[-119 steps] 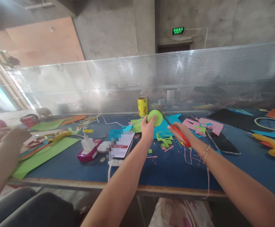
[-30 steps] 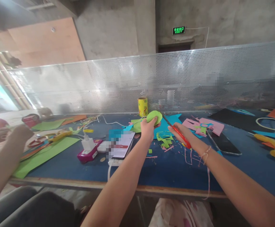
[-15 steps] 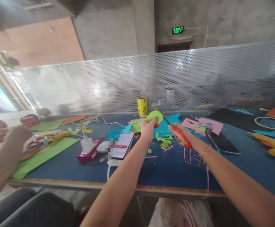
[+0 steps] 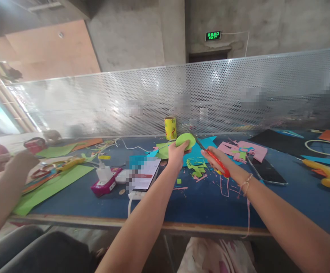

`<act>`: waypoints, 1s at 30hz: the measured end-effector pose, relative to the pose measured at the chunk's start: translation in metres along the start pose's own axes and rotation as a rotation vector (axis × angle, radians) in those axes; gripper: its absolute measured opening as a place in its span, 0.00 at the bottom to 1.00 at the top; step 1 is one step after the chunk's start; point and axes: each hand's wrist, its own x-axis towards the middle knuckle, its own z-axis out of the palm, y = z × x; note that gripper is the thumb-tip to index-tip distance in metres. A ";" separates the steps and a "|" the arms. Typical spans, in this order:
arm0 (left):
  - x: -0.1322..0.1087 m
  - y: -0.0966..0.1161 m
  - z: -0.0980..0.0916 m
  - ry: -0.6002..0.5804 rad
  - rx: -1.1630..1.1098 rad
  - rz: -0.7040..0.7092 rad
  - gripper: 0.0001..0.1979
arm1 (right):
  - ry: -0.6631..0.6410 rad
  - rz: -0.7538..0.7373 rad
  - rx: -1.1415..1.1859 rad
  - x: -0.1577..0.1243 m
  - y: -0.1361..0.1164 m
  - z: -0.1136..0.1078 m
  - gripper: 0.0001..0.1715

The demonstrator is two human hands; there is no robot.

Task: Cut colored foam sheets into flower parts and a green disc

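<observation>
Near the middle of the view, my left hand (image 4: 178,151) pinches a rounded piece of green paper (image 4: 185,140), thumb on top. Just to its right, my right hand (image 4: 217,161) is closed round the red handles of the scissors (image 4: 221,166). The dark blades point up and left, close by the right edge of the green piece; whether they touch it I cannot tell. Below and between the hands, green paper scraps (image 4: 197,167) lie on the blue table (image 4: 204,208), with thin pink strips around them. Blue paper (image 4: 208,142) lies behind the scissors.
A yellow roll (image 4: 170,128) stands at the perforated metal screen (image 4: 142,94). Left are a phone (image 4: 147,174), purple power strip (image 4: 105,186) and another person's arm (image 4: 8,189). Right are pink paper (image 4: 257,151), a dark phone (image 4: 267,171) and a yellow glue gun (image 4: 326,172).
</observation>
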 end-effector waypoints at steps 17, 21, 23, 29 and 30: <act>0.000 -0.001 0.001 0.019 -0.071 -0.009 0.15 | 0.002 -0.029 -0.152 0.003 -0.003 -0.001 0.23; 0.000 0.000 0.001 0.022 -0.076 -0.004 0.14 | 0.047 -0.054 -0.192 0.005 -0.004 0.000 0.23; 0.000 0.000 0.001 0.024 -0.076 -0.005 0.14 | 0.072 -0.053 -0.200 0.006 -0.003 0.000 0.23; 0.002 -0.001 0.000 0.030 -0.046 0.005 0.13 | 0.052 -0.018 -0.099 0.007 0.005 0.001 0.25; 0.002 -0.001 0.000 0.027 -0.040 0.007 0.13 | 0.047 -0.014 -0.065 0.007 0.007 0.001 0.26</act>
